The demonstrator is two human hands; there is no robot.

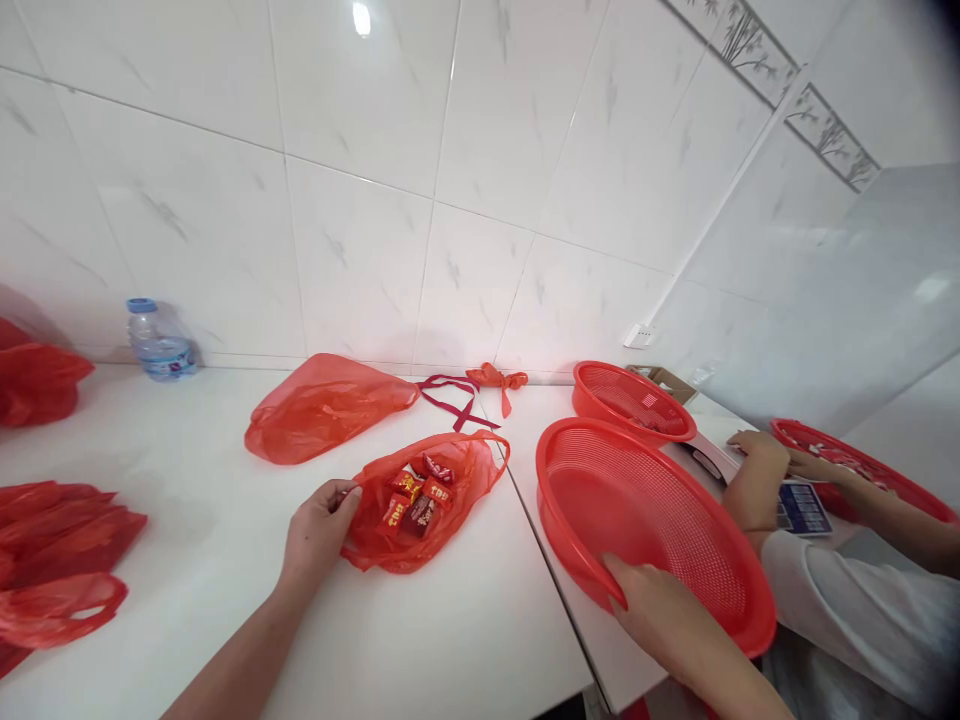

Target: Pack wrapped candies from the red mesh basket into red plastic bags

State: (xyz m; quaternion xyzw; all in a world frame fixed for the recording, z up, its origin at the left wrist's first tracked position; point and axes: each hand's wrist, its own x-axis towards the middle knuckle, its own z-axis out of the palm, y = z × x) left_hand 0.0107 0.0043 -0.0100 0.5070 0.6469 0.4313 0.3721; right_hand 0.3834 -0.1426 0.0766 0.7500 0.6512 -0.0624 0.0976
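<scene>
My left hand (322,530) pinches the left edge of a red plastic bag (401,560) lying open on the white table. Several wrapped candies (420,497) in red, yellow and dark wrappers lie inside it. To the right, my right hand (649,600) grips the near rim of a red plastic basket (600,500), with the thumb over the edge. The basket is tilted and its visible inside holds nothing. Just behind the candy bag, another red plastic bag (322,410) lies flat.
Dark red ribbon (457,400) and a knotted red bag (499,380) lie by the wall. A water bottle (159,345) and red bags (60,560) are at left. Beyond my basket are a second basket (637,400) and a co-worker's arms (765,480) near a scale (802,508).
</scene>
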